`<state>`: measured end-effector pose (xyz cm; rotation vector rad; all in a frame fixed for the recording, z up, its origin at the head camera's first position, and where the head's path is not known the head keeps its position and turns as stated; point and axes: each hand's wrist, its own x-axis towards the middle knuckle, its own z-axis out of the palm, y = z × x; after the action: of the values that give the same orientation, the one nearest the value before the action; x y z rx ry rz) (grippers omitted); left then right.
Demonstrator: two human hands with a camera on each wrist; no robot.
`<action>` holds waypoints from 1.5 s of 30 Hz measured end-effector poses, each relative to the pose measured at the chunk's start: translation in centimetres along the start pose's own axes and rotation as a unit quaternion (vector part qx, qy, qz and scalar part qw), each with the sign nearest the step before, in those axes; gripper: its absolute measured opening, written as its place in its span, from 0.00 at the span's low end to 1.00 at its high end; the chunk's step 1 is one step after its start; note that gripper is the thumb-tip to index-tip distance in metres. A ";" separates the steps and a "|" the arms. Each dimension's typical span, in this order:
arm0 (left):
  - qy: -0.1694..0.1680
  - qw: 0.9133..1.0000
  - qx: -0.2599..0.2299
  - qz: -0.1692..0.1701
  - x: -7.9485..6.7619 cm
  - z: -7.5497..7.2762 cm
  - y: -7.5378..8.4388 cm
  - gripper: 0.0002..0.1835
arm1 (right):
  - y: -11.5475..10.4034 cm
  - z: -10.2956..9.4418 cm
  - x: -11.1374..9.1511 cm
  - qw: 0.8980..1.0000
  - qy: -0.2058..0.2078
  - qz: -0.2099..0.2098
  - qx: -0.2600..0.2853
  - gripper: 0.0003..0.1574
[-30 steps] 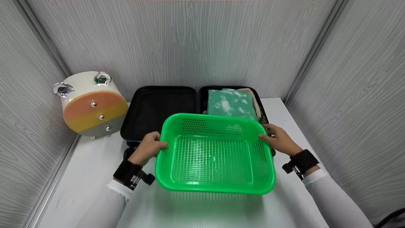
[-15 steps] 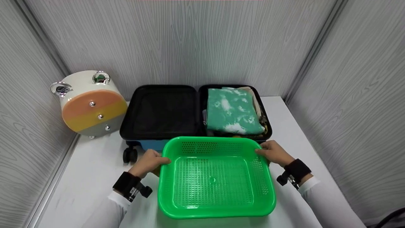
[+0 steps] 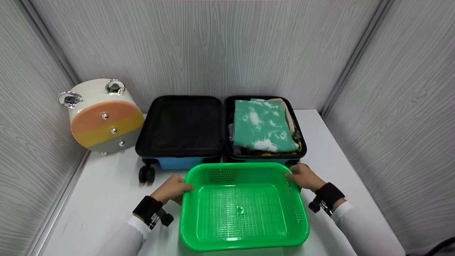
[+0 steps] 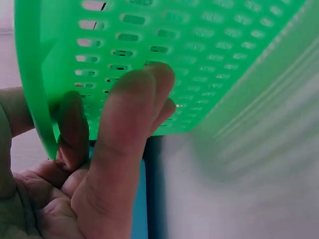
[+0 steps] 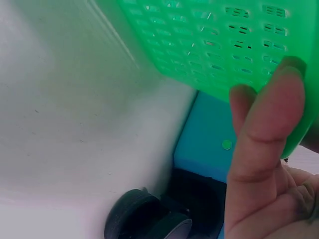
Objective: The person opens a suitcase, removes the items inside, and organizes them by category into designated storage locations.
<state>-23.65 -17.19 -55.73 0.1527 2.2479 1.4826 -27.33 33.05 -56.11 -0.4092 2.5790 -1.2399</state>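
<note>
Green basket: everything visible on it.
The green basket is shallow, glossy and plastic-looking: a rounded rectangle with a smooth rim, perforated walls and gridded base. It is empty, opening up, in front of the open suitcase; the left hand and right hand grip its short sides. Whether it touches the table is unclear.

Left hand, head view, between 7 and 8 o'clock: gripping, left thumb toward 3, opposed by its fingers. Right hand, 4 o'clock: likewise gripping, right thumb toward 9. Sleeved left forearm angled toward 1; sleeved right forearm toward 10.
</note>
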 end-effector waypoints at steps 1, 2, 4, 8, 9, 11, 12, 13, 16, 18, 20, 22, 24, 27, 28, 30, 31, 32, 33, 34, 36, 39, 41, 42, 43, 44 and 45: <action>-0.003 1.000 0.002 0.000 0.0 0.1 0.0 0.15 | 0.0 0.1 0.0 1.000 0.003 0.002 -0.001 0.23; -0.005 1.000 0.003 -0.001 0.0 0.1 -0.1 0.16 | -0.1 0.1 0.1 1.000 0.007 0.004 -0.004 0.22; -0.007 1.000 0.008 -0.003 0.1 0.2 0.0 0.17 | -0.2 0.2 0.2 1.000 0.016 0.007 -0.013 0.20; -0.001 1.000 0.019 -0.012 0.2 0.5 0.3 0.17 | -0.3 0.2 0.6 0.999 0.039 0.019 -0.033 0.16; 0.003 1.000 0.022 -0.013 0.2 0.6 0.4 0.18 | -0.3 0.2 0.7 0.998 0.044 0.022 -0.036 0.16; 0.016 0.999 0.028 -0.014 0.3 0.8 0.5 0.19 | -0.4 0.2 0.9 0.997 0.055 0.030 -0.037 0.18; 0.023 0.999 0.032 -0.013 0.4 1.0 0.6 0.19 | -0.3 0.2 0.9 0.997 0.058 0.034 -0.035 0.19; 0.030 0.999 0.037 -0.011 0.4 1.1 0.6 0.20 | -0.3 0.2 1.0 0.997 0.061 0.038 -0.032 0.20; 0.041 0.998 0.052 -0.004 0.5 1.6 0.7 0.22 | 0.0 0.2 1.2 0.997 0.062 0.046 -0.015 0.22; 0.041 0.997 0.059 0.002 0.5 1.7 0.7 0.23 | 0.2 0.2 1.3 0.997 0.060 0.052 -0.004 0.23; 0.044 0.997 0.062 0.005 0.6 1.8 0.8 0.22 | 0.4 0.2 1.3 0.997 0.059 0.055 0.004 0.23; 0.048 0.997 0.064 0.003 0.8 1.8 0.7 0.23 | 0.6 0.1 1.3 0.997 0.058 0.058 0.005 0.23; 0.053 0.996 0.066 0.000 0.9 1.7 0.7 0.22 | 0.8 0.0 1.2 0.997 0.056 0.060 0.002 0.21; 0.059 0.995 0.076 -0.002 1.1 1.5 0.8 0.22 | 0.9 -0.6 0.9 0.996 0.058 0.065 0.006 0.22; 0.062 0.994 0.087 -0.001 1.1 1.3 1.0 0.20 | 0.8 -1.0 0.8 0.996 0.059 0.068 0.010 0.24; 0.078 0.990 0.120 0.006 1.0 0.9 1.7 0.18 | 0.5 -1.9 0.6 0.995 0.068 0.075 0.020 0.29; 0.091 0.986 0.139 0.011 1.0 0.6 2.1 0.18 | 0.3 -2.5 0.6 0.994 0.076 0.078 0.024 0.31; 0.106 0.981 0.159 0.018 1.0 0.3 2.7 0.20 | 0.0 -3.1 0.6 0.993 0.085 0.080 0.024 0.32; 0.123 0.977 0.172 0.028 1.1 0.0 3.3 0.22 | -0.3 -3.7 0.7 0.992 0.096 0.079 0.022 0.33; 0.144 0.973 0.179 0.040 1.3 -0.3 4.0 0.25 | -0.7 -4.3 0.8 0.991 0.110 0.076 0.022 0.33; 0.178 0.966 0.174 0.069 2.0 -0.8 5.5 0.26 | -1.3 -5.3 1.5 0.987 0.140 0.071 0.027 0.33; 0.192 0.968 0.122 0.108 3.7 -1.1 8.1 0.25 | -2.2 -6.5 2.9 0.980 0.174 0.061 0.072 0.31; 0.181 0.973 0.076 0.118 5.2 -1.1 9.8 0.25 | -2.8 -6.9 4.2 0.973 0.187 0.062 0.119 0.31; 0.173 0.977 0.044 0.114 6.1 -0.9 10.7 0.25 | -3.0 -7.0 4.9 0.969 0.192 0.066 0.142 0.32; 0.162 0.981 0.011 0.106 7.0 -0.7 11.6 0.26 | -3.2 -7.1 5.5 0.964 0.195 0.073 0.164 0.34; 0.153 0.984 -0.021 0.092 7.9 -0.5 12.4 0.27 | -3.4 -7.1 6.2 0.960 0.197 0.079 0.181 0.37; 0.142 0.985 -0.056 0.076 8.9 -0.2 13.1 0.28 | -3.6 -7.1 6.8 0.956 0.200 0.086 0.196 0.39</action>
<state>-33.62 -8.93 -46.58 0.0828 2.4095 1.8064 -35.55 33.61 -49.64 0.1619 2.5032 -1.8679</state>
